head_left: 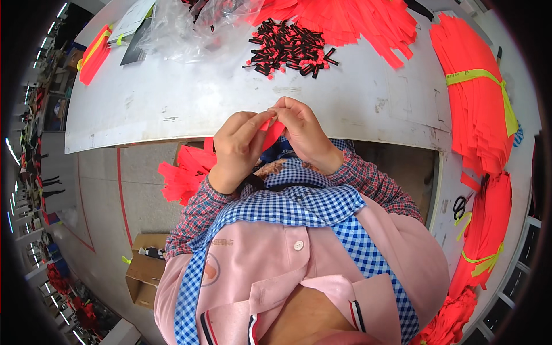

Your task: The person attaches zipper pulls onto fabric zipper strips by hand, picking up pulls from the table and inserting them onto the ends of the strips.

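Note:
Both hands meet in front of my chest, at the near edge of the white table [190, 106]. Between them is a coral-red fabric strip [273, 134], partly hidden by the fingers. My left hand [238, 144] pinches it with thumb and forefinger. My right hand [303, 127] pinches the same strip from the other side, its fingers curled. The fingertips almost touch, so any small piece between them is hard to make out. Beyond the hands lies a pile of short black tabs with red ends [287, 47]. Below my left wrist hangs a bunch of coral-red strips [187, 172].
Loose red strips [356, 20] and a clear plastic bag [178, 34] cover the table's far side. Red bundles tied with yellow bands [474, 98] line the right, near black-handled scissors [459, 207]. A cardboard box [144, 270] stands on the floor at left.

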Action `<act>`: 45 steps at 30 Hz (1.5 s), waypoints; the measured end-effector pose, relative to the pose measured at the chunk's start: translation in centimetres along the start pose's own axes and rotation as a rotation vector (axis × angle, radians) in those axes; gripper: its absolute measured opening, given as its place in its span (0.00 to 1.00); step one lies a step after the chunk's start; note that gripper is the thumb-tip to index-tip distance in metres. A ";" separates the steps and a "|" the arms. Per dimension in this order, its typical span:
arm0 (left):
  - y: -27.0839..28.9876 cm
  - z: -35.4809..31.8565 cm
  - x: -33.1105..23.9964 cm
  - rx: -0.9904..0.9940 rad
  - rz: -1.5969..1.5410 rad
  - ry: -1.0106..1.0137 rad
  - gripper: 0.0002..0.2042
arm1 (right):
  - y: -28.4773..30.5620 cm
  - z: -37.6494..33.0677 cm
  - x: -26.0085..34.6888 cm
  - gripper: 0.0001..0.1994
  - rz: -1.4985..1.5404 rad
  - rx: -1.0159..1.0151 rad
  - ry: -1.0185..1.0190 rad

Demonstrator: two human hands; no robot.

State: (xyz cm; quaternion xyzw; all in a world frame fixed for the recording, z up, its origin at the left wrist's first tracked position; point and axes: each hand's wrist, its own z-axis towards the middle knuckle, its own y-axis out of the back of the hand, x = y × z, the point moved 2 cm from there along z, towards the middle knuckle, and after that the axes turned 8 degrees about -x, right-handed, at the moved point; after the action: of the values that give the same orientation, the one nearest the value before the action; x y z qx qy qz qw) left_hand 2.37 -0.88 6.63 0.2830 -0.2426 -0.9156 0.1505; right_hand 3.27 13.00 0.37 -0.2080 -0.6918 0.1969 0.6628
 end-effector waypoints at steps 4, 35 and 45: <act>-0.2 0.0 1.1 0.158 -0.234 0.370 0.09 | 0.9 0.8 -0.8 0.07 0.213 0.008 -0.144; -0.1 -0.9 3.1 -0.038 -0.422 0.640 0.07 | 2.0 3.3 3.1 0.08 0.095 -0.041 0.035; -0.2 -1.2 2.7 -0.051 -0.424 0.573 0.07 | -0.7 1.2 3.1 0.10 -0.630 -0.042 0.645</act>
State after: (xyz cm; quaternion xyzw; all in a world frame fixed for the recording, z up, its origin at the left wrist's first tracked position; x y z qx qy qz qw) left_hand 0.94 -2.25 4.45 0.5684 -0.1036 -0.8158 0.0263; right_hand 1.98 14.14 3.29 -0.0515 -0.4833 -0.1035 0.8678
